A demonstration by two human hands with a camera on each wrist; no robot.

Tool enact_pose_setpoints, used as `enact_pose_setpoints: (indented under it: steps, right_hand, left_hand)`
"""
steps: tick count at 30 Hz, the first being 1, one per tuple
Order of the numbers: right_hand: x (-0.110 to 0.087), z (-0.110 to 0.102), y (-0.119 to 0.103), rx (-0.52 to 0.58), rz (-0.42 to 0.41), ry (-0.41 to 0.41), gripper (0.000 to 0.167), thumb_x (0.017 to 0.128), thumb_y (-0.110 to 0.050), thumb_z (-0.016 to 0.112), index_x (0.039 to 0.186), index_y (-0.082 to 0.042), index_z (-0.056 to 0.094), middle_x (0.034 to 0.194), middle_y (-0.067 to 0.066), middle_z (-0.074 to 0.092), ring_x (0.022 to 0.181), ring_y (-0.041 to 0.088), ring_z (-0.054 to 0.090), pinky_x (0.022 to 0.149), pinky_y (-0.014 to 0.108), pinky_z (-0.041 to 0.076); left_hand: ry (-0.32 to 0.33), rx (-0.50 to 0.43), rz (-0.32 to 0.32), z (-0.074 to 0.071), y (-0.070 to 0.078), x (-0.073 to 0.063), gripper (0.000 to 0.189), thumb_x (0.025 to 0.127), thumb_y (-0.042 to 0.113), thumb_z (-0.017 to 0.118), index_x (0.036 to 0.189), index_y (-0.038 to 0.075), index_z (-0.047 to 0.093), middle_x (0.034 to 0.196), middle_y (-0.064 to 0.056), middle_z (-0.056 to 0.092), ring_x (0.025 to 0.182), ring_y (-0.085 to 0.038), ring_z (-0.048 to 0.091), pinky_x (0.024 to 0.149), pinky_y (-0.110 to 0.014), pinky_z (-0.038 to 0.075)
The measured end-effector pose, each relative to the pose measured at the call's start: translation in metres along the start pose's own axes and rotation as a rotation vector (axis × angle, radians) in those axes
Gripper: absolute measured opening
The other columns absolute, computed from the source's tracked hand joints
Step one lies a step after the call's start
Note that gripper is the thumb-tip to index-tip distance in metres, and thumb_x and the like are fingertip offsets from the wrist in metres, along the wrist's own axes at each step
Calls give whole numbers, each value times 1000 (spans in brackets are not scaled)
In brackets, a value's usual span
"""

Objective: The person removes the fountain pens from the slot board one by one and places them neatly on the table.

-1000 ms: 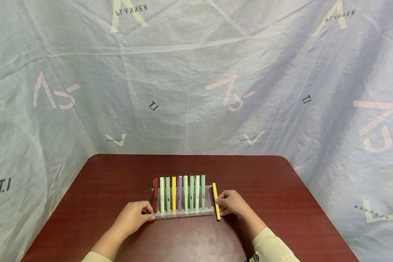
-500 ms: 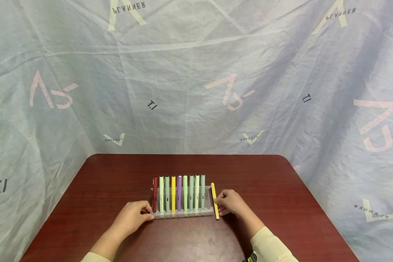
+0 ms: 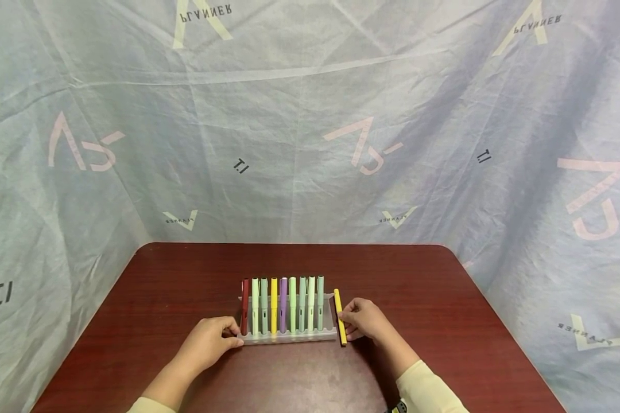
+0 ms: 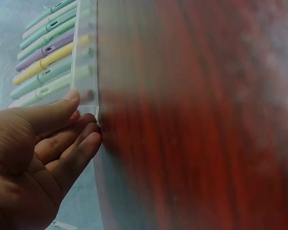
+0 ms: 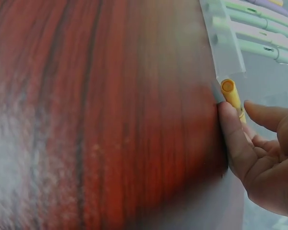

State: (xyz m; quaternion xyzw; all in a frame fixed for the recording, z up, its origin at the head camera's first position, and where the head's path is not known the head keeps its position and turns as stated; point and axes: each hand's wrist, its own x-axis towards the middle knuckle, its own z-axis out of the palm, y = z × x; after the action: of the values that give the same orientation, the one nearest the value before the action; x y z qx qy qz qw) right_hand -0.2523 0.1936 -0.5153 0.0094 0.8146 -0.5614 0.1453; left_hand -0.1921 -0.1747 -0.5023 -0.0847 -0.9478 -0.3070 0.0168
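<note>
A clear plastic pen rack stands on the table, with several capped pens side by side in its slots: dark red at the left end, then pale green, grey-green, yellow and purple ones. My left hand grips the rack's front left corner, the thumb on the front wall in the left wrist view. Just beyond the rack's right end, my right hand pinches a yellow pen, which lies roughly parallel to the others. Its round end faces the camera in the right wrist view.
The dark red wood-grain table has rounded far corners. Pale grey printed cloth hangs behind it and along both sides. At the rack's right end, a bare stretch of its panel shows beside the last grey-green pen.
The yellow pen in my right hand has shifted very slightly left, nearer the rack's right end. My left hand keeps its hold on the corner, and the racked pens stay in place.
</note>
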Motion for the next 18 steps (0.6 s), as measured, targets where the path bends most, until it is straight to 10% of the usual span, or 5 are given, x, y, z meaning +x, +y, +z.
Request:
enact_pose_setpoints:
  steps: [11, 18]
  right_hand:
    - [-10, -4, -18, -162, -119, 133, 20, 94, -25, 67, 97, -6, 62, 81, 15, 64, 66, 23, 64, 61, 36, 58]
    - [-16, 10, -36, -307, -280, 56, 24, 92, -38, 68, 102, -17, 72, 97, 4, 72, 85, 19, 68, 74, 35, 53]
  left_hand:
    - [-13, -1, 2, 1, -1, 2, 19, 77, 23, 83, 75, 26, 64, 73, 17, 63, 69, -2, 56, 64, -26, 45]
    - [-4, 25, 9, 0, -1, 2, 21, 76, 23, 84, 74, 26, 63, 71, 17, 62, 67, -3, 54, 63, -26, 44]
